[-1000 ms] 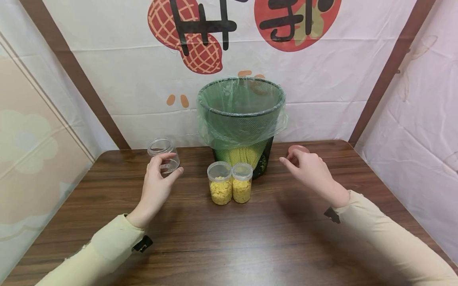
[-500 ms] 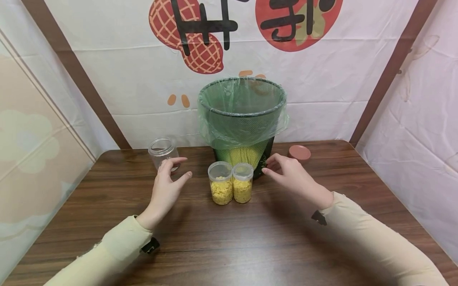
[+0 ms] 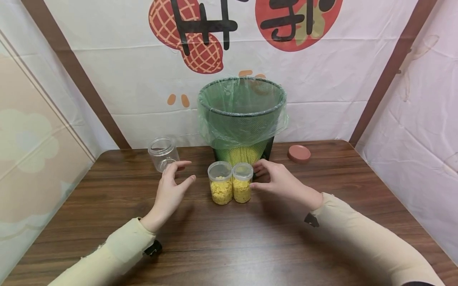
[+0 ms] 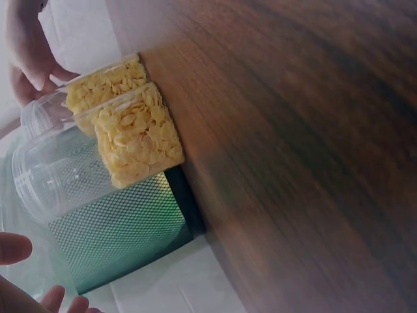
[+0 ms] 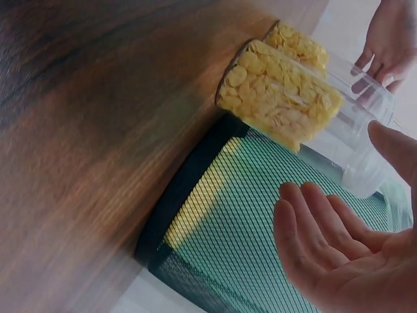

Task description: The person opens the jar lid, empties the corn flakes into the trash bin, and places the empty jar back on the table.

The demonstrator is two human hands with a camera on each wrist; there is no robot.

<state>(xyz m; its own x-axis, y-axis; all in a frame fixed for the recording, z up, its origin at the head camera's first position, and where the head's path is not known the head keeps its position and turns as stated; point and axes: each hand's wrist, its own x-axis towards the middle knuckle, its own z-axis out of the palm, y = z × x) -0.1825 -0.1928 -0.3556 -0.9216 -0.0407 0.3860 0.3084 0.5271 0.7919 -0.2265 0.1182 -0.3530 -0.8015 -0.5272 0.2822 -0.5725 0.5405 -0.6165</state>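
Two clear plastic jars stand side by side on the table, each partly filled with yellow flakes: a wider left jar (image 3: 221, 191) and a narrower right jar (image 3: 242, 191). My right hand (image 3: 282, 183) is at the right jar, thumb near its front side and fingers spread beyond it. In the right wrist view, those fingers (image 5: 319, 222) are extended with a gap before the right jar (image 5: 280, 85). My left hand (image 3: 170, 196) hovers left of the wider jar, thumb and fingers apart, holding nothing. Behind it stands an uncapped, see-through jar (image 3: 157, 157).
A black mesh waste bin (image 3: 242, 114) with a green bag liner stands right behind the two filled jars, yellow showing through its lower mesh. A pinkish-red round lid (image 3: 299, 153) lies at the back right. A printed white cloth (image 3: 143, 99) hangs behind the wooden table (image 3: 229, 246).
My right hand has moved left and slightly down from beside the red lid to the right filled jar. My left hand has shifted right, away from the see-through jar. The jars stay put.
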